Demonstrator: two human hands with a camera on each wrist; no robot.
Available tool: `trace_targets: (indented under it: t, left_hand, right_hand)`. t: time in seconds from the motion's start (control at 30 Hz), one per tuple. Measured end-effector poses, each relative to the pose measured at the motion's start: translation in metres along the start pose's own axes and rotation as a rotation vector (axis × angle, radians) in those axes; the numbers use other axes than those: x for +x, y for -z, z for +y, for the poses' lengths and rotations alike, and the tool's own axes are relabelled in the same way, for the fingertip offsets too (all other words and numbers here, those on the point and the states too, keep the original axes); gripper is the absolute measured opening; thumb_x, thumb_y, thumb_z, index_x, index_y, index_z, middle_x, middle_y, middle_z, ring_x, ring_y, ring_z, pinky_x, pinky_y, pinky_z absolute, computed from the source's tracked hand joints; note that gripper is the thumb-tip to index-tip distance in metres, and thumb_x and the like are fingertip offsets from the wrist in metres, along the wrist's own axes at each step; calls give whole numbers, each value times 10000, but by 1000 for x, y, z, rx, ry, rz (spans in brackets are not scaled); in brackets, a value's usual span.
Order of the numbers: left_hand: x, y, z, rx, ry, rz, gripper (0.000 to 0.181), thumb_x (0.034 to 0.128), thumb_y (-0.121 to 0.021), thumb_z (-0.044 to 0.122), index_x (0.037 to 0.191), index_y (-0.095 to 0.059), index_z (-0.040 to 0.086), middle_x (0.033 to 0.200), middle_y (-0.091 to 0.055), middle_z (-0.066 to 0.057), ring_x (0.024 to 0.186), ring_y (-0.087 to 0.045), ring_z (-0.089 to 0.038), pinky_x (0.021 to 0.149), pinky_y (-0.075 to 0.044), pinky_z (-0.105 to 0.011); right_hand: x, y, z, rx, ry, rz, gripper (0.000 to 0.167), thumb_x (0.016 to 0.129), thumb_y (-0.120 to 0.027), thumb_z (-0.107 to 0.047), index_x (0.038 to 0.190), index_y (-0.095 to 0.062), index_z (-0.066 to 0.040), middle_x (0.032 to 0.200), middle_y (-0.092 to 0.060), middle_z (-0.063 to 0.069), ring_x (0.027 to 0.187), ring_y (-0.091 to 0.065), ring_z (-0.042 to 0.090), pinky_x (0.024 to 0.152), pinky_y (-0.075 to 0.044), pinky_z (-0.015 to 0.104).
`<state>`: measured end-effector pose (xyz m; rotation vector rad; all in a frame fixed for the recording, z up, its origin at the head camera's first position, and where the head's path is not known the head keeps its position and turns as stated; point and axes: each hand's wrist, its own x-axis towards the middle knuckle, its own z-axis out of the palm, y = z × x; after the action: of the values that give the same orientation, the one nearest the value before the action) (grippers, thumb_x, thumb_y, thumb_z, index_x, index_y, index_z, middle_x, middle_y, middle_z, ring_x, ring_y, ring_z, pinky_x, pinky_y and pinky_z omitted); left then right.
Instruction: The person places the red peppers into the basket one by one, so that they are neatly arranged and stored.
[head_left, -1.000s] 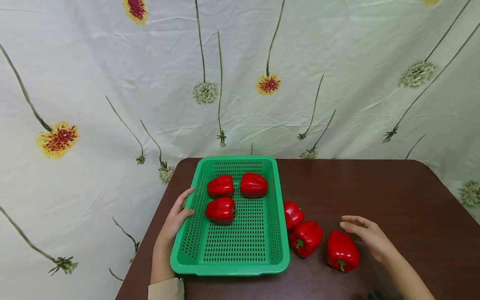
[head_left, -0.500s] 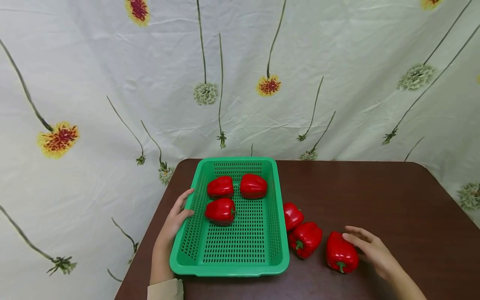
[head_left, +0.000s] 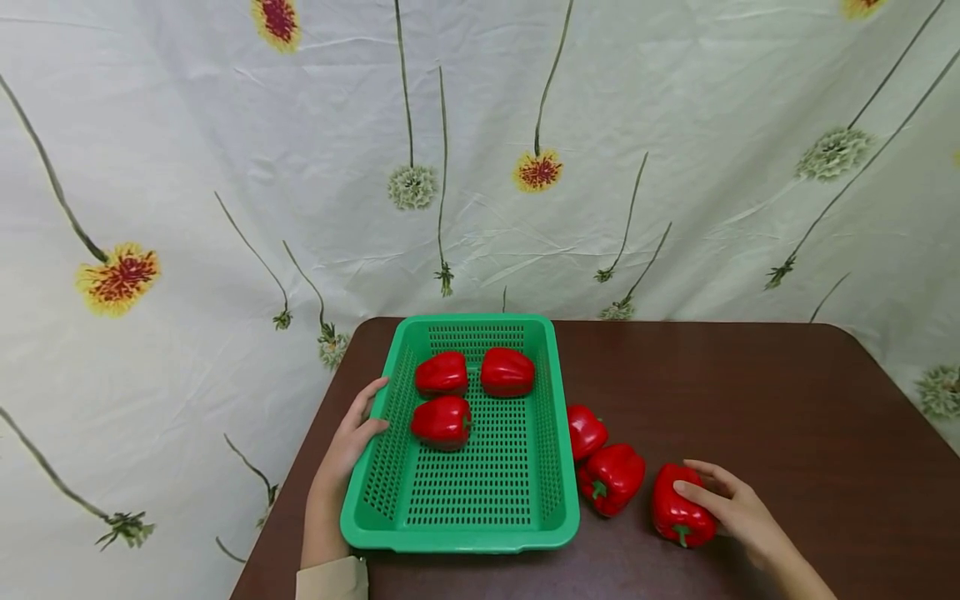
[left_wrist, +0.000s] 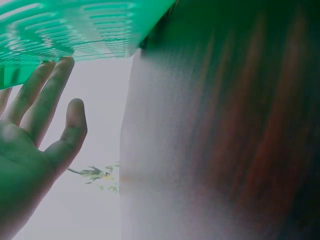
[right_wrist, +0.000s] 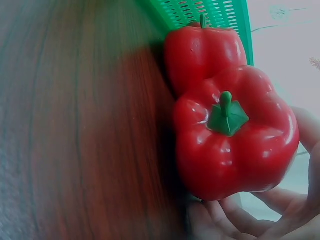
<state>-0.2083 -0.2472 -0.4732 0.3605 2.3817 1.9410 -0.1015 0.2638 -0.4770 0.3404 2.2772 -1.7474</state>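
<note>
My right hand point(head_left: 738, 510) is at a red bell pepper point(head_left: 681, 507) on the table's right half, thumb over its top and fingers round its far side. Up close in the right wrist view, this bell pepper point(right_wrist: 235, 140) points its green stem at the camera. Against the left wall of a green slotted basket point(head_left: 487, 540) rests my left hand point(head_left: 348, 442), its fingers extended. In the left wrist view the fingertips point(left_wrist: 65, 62) touch the basket's side. Inside the basket lie three red bell peppers, one of them a nearer pepper point(head_left: 441, 422).
Two more red bell peppers lie right of the basket: one pepper point(head_left: 587, 432) by its wall, another pepper point(head_left: 611, 479) nearer the front. All stand on a dark brown table point(head_left: 720, 375). A flowered white cloth point(head_left: 480, 242) hangs behind the table.
My right hand has come down and left onto the nearest loose bell pepper, and its thumb now lies over it. The left hand and basket stay put.
</note>
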Motion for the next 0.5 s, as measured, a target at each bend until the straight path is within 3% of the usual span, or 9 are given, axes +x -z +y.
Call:
trace_targets:
  t: [0.27,0.5]
  left_hand:
    - [1,0,0,-19,7,0,640,945,-422,-18,1548,-270,135,1608,-145,-73,1409,-237,-302,891,-386,-215]
    - [0,-1,1,-29,13,-1,631,951,-421,-13,1547,-269,129,1614,-123,-68,1429,-199,-293,897,-379,-201]
  right_hand:
    - [-2,-7,-1,48,4,27,648,916,-661,-256,1438,-393,18,1343,-439,285,917,-658,271,689,-560,446]
    - [-3,-9,0,54,-3,42,634,903,-677,-243,1426,-414,-1,1379,-412,270,907,-652,270,670,-560,463]
